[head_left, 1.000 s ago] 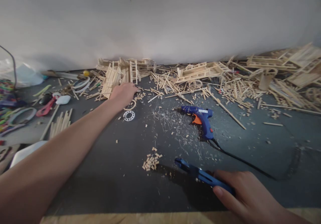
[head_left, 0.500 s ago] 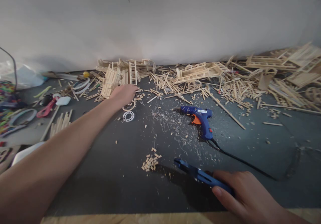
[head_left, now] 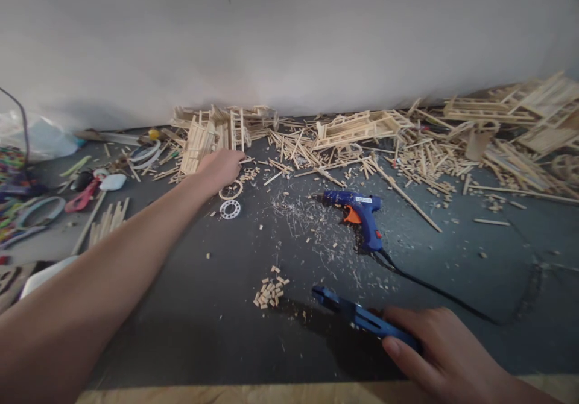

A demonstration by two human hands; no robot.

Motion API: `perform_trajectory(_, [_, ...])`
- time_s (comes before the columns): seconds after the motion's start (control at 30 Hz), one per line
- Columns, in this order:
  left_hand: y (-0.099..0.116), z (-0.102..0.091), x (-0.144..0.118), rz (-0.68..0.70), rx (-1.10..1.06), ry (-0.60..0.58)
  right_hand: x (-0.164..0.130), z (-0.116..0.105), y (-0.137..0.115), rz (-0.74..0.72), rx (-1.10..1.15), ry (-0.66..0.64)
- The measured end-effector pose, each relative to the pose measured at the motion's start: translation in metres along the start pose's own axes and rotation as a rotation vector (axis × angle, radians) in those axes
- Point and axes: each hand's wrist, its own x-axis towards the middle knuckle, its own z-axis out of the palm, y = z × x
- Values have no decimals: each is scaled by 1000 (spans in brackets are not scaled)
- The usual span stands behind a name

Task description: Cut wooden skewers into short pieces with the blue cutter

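Observation:
My right hand (head_left: 438, 344) is wrapped round a pair of blue pliers (head_left: 357, 315), whose jaws point left over the dark tabletop. Just left of the jaws lies a small pile of short cut wood pieces (head_left: 270, 291). My left hand (head_left: 219, 167) reaches far forward, its fingers bent together beside a slatted wooden model piece (head_left: 199, 145) and small loose wood bits. What it pinches, if anything, is hidden. Below it lie a pale wooden ring (head_left: 231, 190) and a white ring with holes (head_left: 230, 210).
A blue glue gun (head_left: 362, 208) lies mid-table, its black cord (head_left: 447, 298) running right. Wooden sticks and model parts (head_left: 362, 129) are heaped along the wall. Pink-handled scissors (head_left: 82, 198), a white-headed stick (head_left: 113, 182) and coiled tubing (head_left: 40, 211) lie at the left.
My left hand has shifted very slightly among the wood bits by the slatted piece. My right hand keeps the pliers in nearly the same place. The whole view has shifted slightly.

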Motion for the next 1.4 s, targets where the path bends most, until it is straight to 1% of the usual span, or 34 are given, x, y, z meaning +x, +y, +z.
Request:
perform_trajectory(0.13, [6, -4, -2, -28, 118, -67, -1, 0, 0, 10, -8, -18])
perform_trajectory(0.2, [10, -5, -2, -26, 139, -107, -1, 0, 0, 15, -13, -20])
perform_trajectory(0.27, [13, -5, -4, -2, 132, -120, -1, 0, 0, 22, -24, -17])
perform_trajectory(0.37, [16, -6, -7, 56, 107, -63, 0, -1, -2, 40, -48, -7])
perform_trajectory(0.47, [19, -12, -14, 87, 52, 0, 0, -4, -6, 61, -82, -3])
perform_trajectory(0.57, [23, -24, -24, 47, -41, 20, -1, -5, -10, 75, -114, 15])
perform_trajectory(0.67, [28, -37, -39, -4, -113, 51, -3, -4, -13, 92, -160, 75])
perform_trajectory(0.73, [33, -45, -51, -38, -155, 71, -3, -2, -14, 108, -191, 124])
perform_trajectory(0.8, [39, -52, -65, -53, -208, 54, -3, 0, -14, 130, -206, 160])
perform_trajectory(0.9, [51, -58, -90, -23, -292, -38, -3, 3, -14, 161, -198, 201])
perform_trajectory(0.97, [60, -58, -109, 20, -334, -108, -4, 3, -16, 175, -180, 225])
perform_trajectory(1.03, [69, -54, -130, 73, -367, -177, -5, 3, -17, 199, -151, 246])
perform_trajectory(1.1, [76, -44, -149, 111, -411, -231, -6, 4, -18, 230, -122, 268])
perform_trajectory(1.2, [87, -26, -175, 108, -473, -278, -5, 8, -18, 251, -94, 308])
perform_trajectory(1.27, [93, -22, -190, 76, -479, -265, -5, 10, -18, 262, -73, 334])
perform_trajectory(1.3, [94, -24, -198, 47, -474, -239, -7, 9, -19, 272, -54, 350])
perform_trajectory(1.33, [95, -31, -206, 7, -476, -195, -9, 6, -20, 287, -27, 370])
perform_trajectory(1.4, [90, -54, -225, -109, -528, -86, -20, -7, -24, 317, 57, 429])
